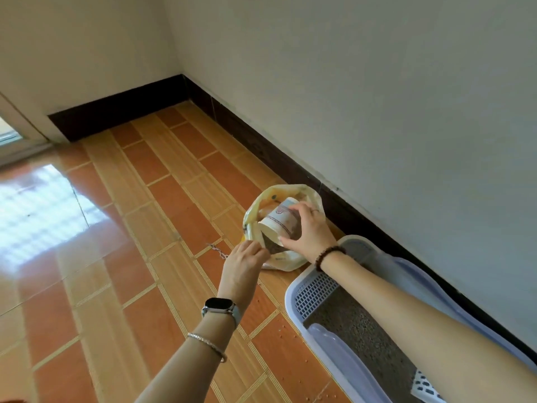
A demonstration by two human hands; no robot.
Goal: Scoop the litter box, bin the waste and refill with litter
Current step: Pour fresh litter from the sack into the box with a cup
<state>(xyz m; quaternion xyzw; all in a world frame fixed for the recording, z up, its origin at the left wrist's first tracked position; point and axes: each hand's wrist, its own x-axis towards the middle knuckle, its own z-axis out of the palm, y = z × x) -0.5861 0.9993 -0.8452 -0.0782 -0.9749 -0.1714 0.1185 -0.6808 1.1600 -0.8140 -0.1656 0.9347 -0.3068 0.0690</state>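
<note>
Both hands at the litter bag, cup inside it

From my remote seat I see the right hand [305, 231] curled round a paper cup [279, 219], thumb on the near side and fingers over the top. The cup lies tilted in the open mouth of the yellowish litter bag [253, 212], its rim turned toward the camera, with dark litter [273, 247] just below it. The left hand [242, 263] has its fingers drawn together on the bag's near edge and pinches it. The bag stands on the tiled floor [151, 228] close to the dark skirting board [261, 141], just beyond the end of the pale litter box [290, 295]. That box lies under my right forearm and holds grey grains [348, 324] beside a grid step [316, 292]. A white slotted scoop [424, 388] shows at the bottom edge.
</note>
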